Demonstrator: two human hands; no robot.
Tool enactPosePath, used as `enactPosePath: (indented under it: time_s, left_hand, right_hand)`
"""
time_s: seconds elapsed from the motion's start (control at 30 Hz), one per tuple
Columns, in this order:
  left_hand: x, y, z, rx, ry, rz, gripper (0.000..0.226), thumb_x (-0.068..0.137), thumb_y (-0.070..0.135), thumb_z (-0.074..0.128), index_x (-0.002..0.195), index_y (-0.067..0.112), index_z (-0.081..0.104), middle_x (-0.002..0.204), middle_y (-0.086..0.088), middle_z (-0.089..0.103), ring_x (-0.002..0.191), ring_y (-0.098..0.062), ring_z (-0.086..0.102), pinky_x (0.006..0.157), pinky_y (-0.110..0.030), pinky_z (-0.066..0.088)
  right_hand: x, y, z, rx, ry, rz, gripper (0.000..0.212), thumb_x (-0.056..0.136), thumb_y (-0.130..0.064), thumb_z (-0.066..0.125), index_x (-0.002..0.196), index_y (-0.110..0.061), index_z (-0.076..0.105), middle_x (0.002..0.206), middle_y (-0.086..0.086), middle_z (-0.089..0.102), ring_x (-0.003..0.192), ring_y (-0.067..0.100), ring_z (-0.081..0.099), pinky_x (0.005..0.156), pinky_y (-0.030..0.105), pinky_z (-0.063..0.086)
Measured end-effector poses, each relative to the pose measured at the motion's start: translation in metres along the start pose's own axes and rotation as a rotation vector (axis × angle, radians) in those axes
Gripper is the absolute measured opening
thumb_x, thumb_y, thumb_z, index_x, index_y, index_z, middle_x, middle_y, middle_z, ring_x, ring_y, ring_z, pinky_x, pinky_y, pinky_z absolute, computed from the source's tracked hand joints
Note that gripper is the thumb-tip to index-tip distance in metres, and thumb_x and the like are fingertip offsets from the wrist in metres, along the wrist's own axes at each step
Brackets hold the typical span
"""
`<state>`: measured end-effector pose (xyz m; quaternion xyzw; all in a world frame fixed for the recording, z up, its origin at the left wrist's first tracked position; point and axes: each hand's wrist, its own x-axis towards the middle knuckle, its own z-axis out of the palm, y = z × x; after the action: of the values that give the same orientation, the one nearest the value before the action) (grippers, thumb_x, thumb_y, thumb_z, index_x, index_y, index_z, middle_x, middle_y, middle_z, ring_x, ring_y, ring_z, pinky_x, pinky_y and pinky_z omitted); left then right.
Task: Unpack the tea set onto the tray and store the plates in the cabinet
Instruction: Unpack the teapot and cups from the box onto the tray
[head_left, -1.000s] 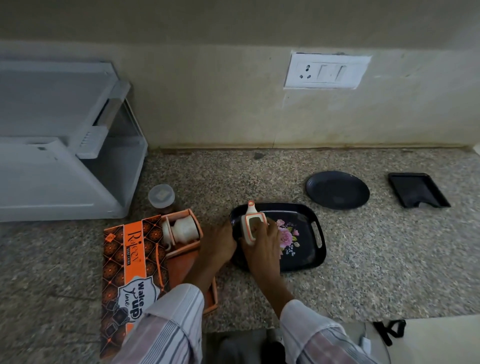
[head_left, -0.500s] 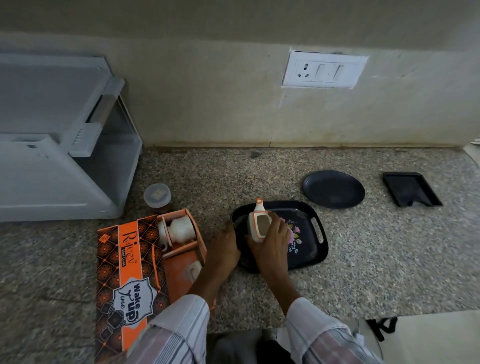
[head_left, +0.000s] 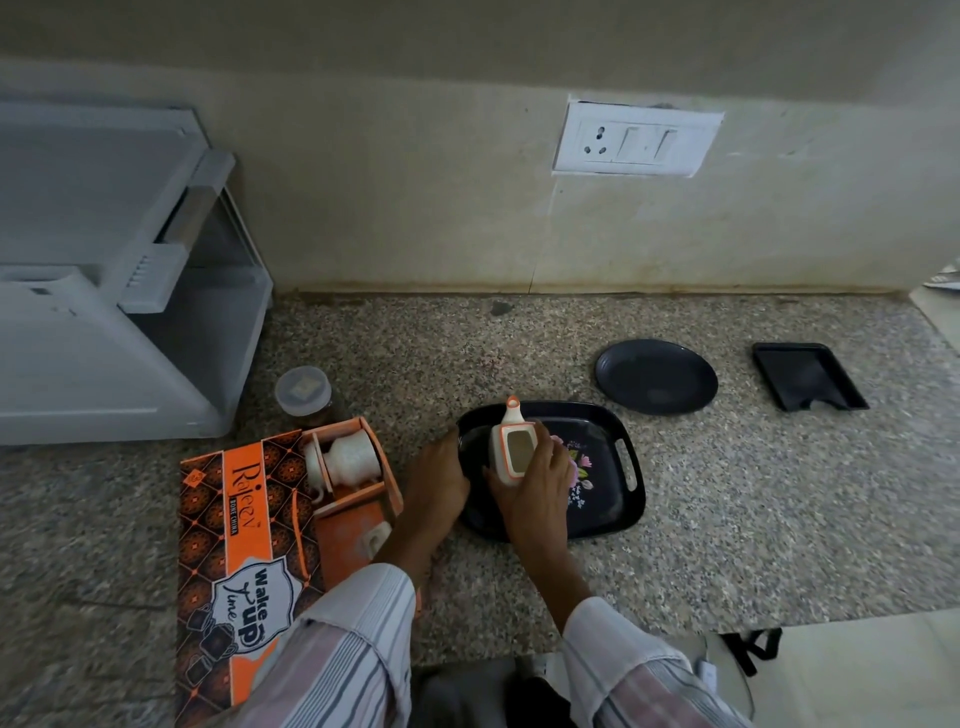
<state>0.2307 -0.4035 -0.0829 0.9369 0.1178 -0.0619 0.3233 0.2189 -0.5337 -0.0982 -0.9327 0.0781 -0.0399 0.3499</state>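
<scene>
A black floral tray (head_left: 608, 499) lies on the granite counter. My right hand (head_left: 535, 480) grips a white, orange-rimmed tea-set piece (head_left: 511, 447) with a spout, held over the tray's left part. My left hand (head_left: 436, 480) rests on the tray's left edge, fingers curled. The orange tea-set box (head_left: 239, 540) lies open at the left, with a white cup (head_left: 353, 457) in its top compartment and another white piece (head_left: 376, 540) lower down. A dark round plate (head_left: 655, 383) lies behind the tray. A grey cabinet (head_left: 104, 291) stands at far left.
A small lidded jar (head_left: 305, 391) stands behind the box. A black rectangular dish (head_left: 808, 375) lies at the right rear. A wall socket (head_left: 636, 139) is above the counter. A bag strap (head_left: 753, 649) hangs below the counter's front edge.
My right hand has shifted the orange-rimmed piece slightly right and farther onto the tray. My left hand stays at the tray's left edge.
</scene>
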Motion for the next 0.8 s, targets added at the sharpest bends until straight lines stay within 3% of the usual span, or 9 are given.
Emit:
enactPosePath:
  time_s: [0.3, 0.47, 0.6, 0.73, 0.8]
  left_hand:
    - [0.005, -0.006, 0.006, 0.026, 0.000, 0.016, 0.039, 0.091, 0.025, 0.055, 0.130, 0.023, 0.058, 0.123, -0.008, 0.068, 0.114, -0.031, 0.063, 0.095, -0.042, 0.050]
    - [0.001, -0.004, -0.006, -0.036, -0.013, 0.034, 0.047, 0.087, 0.025, 0.055, 0.134, 0.025, 0.053, 0.124, -0.009, 0.067, 0.115, -0.031, 0.063, 0.097, -0.043, 0.051]
    - [-0.003, -0.021, -0.044, -0.039, 0.141, 0.028, 0.051, 0.090, 0.013, 0.053, 0.141, 0.015, 0.049, 0.125, -0.017, 0.063, 0.117, -0.035, 0.060, 0.096, -0.040, 0.049]
    - [-0.021, -0.044, -0.085, -0.016, 0.302, 0.046, 0.039, 0.086, 0.018, 0.055, 0.125, 0.019, 0.063, 0.107, -0.010, 0.071, 0.102, -0.029, 0.066, 0.090, -0.039, 0.050]
    - [-0.032, -0.056, -0.096, -0.079, 0.364, 0.089, 0.035, 0.085, 0.013, 0.057, 0.119, 0.018, 0.066, 0.107, -0.008, 0.072, 0.099, -0.026, 0.068, 0.087, -0.036, 0.053]
  right_hand:
    - [-0.005, 0.000, -0.003, 0.001, 0.033, -0.025, 0.086, 0.081, -0.045, 0.077, 0.150, -0.017, 0.033, 0.134, 0.008, 0.044, 0.122, 0.027, 0.040, 0.106, 0.037, 0.030]
    - [-0.001, 0.004, -0.002, 0.010, -0.018, 0.005, 0.096, 0.076, -0.048, 0.079, 0.152, -0.020, 0.027, 0.141, 0.009, 0.040, 0.132, 0.030, 0.036, 0.113, 0.043, 0.028]
    - [-0.006, 0.007, -0.001, -0.003, -0.029, -0.017, 0.098, 0.074, -0.045, 0.082, 0.152, -0.019, 0.028, 0.140, 0.014, 0.043, 0.131, 0.037, 0.039, 0.115, 0.047, 0.026]
    - [-0.008, 0.005, -0.003, -0.034, 0.000, -0.008, 0.104, 0.073, -0.052, 0.079, 0.154, -0.019, 0.023, 0.146, 0.018, 0.039, 0.139, 0.041, 0.035, 0.119, 0.051, 0.022]
    - [-0.013, -0.010, -0.012, -0.098, 0.100, -0.119, 0.101, 0.075, -0.056, 0.074, 0.154, -0.015, 0.026, 0.149, 0.017, 0.039, 0.141, 0.036, 0.034, 0.120, 0.048, 0.023]
